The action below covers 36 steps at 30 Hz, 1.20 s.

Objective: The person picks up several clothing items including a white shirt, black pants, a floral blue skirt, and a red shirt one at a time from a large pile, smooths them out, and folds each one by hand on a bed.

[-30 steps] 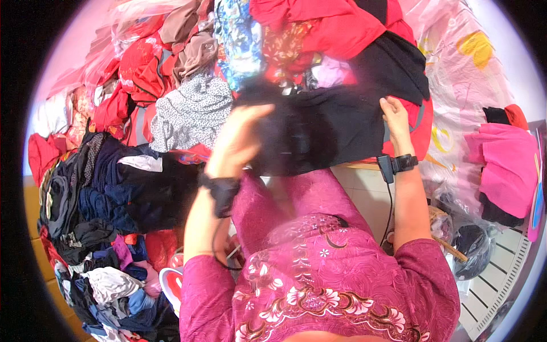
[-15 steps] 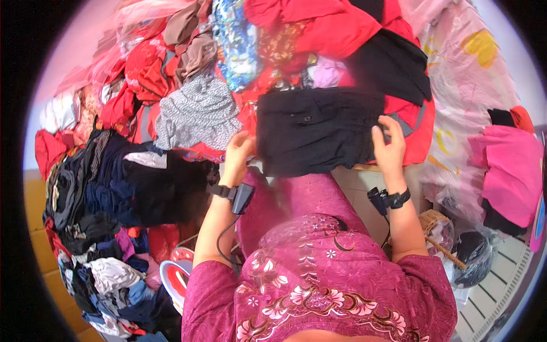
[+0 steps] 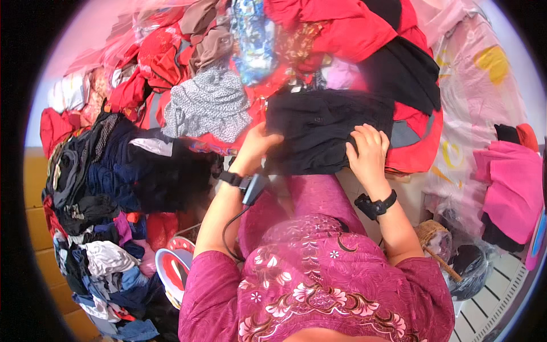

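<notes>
A folded black garment [image 3: 319, 131] lies in front of me on the near edge of the red cloth pile; whether it is trousers or something else I cannot make out. At its left edge is my left hand [image 3: 259, 145], closed on the cloth, the thumb on top and most fingertips hidden. My right hand [image 3: 369, 154] rests palm down on the garment's right part, open, its fingers spread on the fabric. Just left of the garment sits a grey speckled cloth [image 3: 208, 105]. Beyond it to the right is another black piece [image 3: 407, 71] on red fabric.
Heaped dark clothes [image 3: 114, 165] fill the left side, with mixed clothes [image 3: 108, 262] lower down. A white-rimmed basin [image 3: 172, 273] stands beside my left arm. At right are a pink garment [image 3: 507, 182], clear plastic sheeting [image 3: 473, 114] and a wicker basket [image 3: 430, 233].
My right hand has moved from the garment's right edge onto its top, fingers spreading. My left hand has come over the left edge. The whole view has shifted slightly.
</notes>
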### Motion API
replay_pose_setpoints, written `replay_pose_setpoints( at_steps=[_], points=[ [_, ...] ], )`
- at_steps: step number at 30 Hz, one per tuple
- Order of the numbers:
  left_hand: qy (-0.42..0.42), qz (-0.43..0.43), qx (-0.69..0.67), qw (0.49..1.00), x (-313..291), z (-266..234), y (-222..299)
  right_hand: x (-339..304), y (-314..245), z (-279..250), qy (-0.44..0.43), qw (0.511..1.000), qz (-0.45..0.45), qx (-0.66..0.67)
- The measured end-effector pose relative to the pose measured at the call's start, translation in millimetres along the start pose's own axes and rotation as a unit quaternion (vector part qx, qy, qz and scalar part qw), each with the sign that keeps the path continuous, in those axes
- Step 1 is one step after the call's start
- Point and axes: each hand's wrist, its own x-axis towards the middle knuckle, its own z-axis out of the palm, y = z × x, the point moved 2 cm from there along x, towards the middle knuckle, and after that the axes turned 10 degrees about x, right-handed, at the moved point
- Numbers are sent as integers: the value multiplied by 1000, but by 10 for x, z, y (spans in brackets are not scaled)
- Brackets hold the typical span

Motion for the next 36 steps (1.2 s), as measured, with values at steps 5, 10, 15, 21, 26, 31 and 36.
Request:
replay_pose_setpoints(
  at_steps=[5, 10, 15, 21, 26, 31, 36],
  points=[
    [-105, 19, -174, 979, -145, 613, 531, -116, 165, -267, 87, 987, 39, 126],
    [-298, 93, -162, 936, -9, 1423, 921, -332, 699, -221, 141, 942, 183, 245],
    [-122, 95, -31, 987, 296, 1167, 479, -519, 986, -264, 156, 887, 295, 321],
    [-10, 14, 19, 1000, 420, 1196, -59, -555, 975, -138, 148, 877, 318, 328],
    [-110, 11, -98, 989, 181, 1400, 445, -323, 847, 17, 122, 862, 311, 382],
    [-239, 14, -170, 956, 277, 1455, 272, -112, 394, -164, 29, 725, 311, 614],
    [-259, 47, -161, 951, -118, 779, 325, -143, 21, -106, -38, 743, 308, 593]
  ],
)
